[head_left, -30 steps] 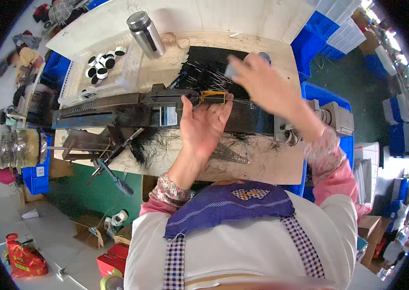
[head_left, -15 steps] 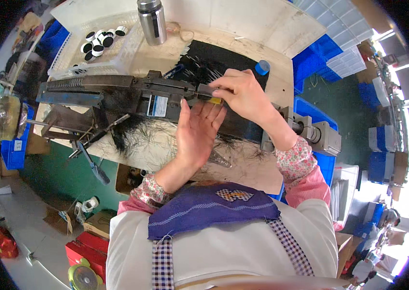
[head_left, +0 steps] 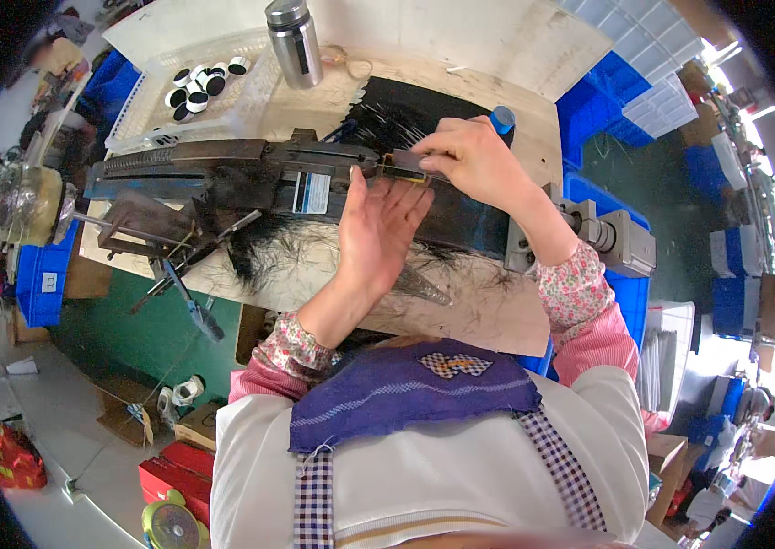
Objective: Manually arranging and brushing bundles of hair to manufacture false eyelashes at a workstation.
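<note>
A long dark metal machine (head_left: 232, 174) lies across the bench, with a small white and blue card (head_left: 312, 193) on it. Near its right part is a small dark block with a yellow edge (head_left: 409, 174). My left hand (head_left: 375, 240) is open, palm up, with its stretched fingertips just under that block. Over the block's right end, the thumb and fingers of my right hand (head_left: 479, 165) are pinched together; what they hold, if anything, is hidden. Loose black bristles (head_left: 246, 242) are scattered along the machine's front, and more lie on a black sheet (head_left: 397, 114) behind it.
A white basket (head_left: 131, 133) holds several black-and-white round pieces (head_left: 195, 90). Behind stand a steel flask (head_left: 294, 46) and a blue-capped item (head_left: 502, 119). A grey motor (head_left: 621, 247) sits at the right, a blue-handled tool (head_left: 191, 302) juts out front left, and blue crates (head_left: 589, 114) stand beyond the bench.
The whole view has shifted slightly. My right fingers have drawn a little right along the block, baring more of its top. My left hand stays stretched beneath it.
</note>
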`<action>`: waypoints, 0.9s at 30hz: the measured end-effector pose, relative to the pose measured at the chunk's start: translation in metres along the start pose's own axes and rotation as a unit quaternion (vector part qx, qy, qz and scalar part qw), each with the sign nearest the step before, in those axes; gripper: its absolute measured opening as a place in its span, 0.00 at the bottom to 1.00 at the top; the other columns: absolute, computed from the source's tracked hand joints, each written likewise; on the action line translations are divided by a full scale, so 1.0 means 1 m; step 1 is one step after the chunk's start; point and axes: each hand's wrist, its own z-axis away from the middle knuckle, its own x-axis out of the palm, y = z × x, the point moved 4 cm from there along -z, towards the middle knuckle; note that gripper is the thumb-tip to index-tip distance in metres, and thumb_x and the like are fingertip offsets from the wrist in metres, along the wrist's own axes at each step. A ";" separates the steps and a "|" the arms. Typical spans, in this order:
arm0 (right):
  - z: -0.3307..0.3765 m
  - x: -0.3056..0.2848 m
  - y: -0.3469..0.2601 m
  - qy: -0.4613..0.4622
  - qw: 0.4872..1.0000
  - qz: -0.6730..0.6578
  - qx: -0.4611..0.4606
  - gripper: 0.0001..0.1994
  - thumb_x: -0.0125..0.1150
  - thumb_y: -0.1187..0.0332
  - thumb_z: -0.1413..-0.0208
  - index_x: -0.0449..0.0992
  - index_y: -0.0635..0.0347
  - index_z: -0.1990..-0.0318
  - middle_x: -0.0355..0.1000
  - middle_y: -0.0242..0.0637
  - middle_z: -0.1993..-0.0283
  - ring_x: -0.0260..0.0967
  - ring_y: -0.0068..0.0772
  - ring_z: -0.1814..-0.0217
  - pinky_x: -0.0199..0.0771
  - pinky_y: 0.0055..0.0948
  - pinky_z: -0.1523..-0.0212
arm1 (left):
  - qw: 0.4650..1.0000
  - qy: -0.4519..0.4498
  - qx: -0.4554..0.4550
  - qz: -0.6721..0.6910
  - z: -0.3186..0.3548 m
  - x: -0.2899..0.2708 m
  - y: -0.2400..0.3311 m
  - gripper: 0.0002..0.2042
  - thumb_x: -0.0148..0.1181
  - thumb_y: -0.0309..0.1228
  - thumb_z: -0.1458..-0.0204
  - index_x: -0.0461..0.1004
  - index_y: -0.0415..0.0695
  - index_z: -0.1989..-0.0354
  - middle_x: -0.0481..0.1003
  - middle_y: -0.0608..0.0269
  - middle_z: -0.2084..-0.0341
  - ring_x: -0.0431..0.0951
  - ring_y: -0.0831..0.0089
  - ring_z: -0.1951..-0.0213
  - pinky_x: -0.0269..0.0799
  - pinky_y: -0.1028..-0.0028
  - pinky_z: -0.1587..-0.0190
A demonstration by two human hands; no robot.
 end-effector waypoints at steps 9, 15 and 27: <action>0.011 -0.009 -0.040 0.080 0.993 0.010 -0.089 0.08 0.61 0.67 0.52 0.79 0.54 0.64 0.69 0.35 0.72 0.68 0.38 0.64 0.61 0.33 0.57 | 0.999 -0.045 -0.021 0.004 0.000 -0.002 0.002 0.35 0.37 0.57 0.40 0.55 0.33 0.41 0.59 0.49 0.42 0.56 0.60 0.37 0.48 0.62 0.33; 0.010 -0.025 -0.035 0.140 0.988 -0.038 0.053 0.07 0.53 0.67 0.46 0.69 0.58 0.61 0.74 0.45 0.72 0.73 0.53 0.68 0.72 0.46 0.71 | 0.999 -0.016 -0.019 0.031 0.001 -0.010 0.007 0.35 0.37 0.56 0.40 0.54 0.30 0.43 0.59 0.47 0.43 0.58 0.57 0.38 0.47 0.60 0.33; 0.013 0.013 -0.047 -0.010 0.981 0.191 -0.021 0.09 0.56 0.70 0.54 0.73 0.67 0.67 0.75 0.48 0.74 0.77 0.48 0.71 0.77 0.38 0.74 | 0.999 0.005 -0.047 -0.001 0.000 0.004 0.016 0.28 0.38 0.52 0.39 0.61 0.32 0.55 0.66 0.46 0.53 0.62 0.54 0.44 0.52 0.60 0.36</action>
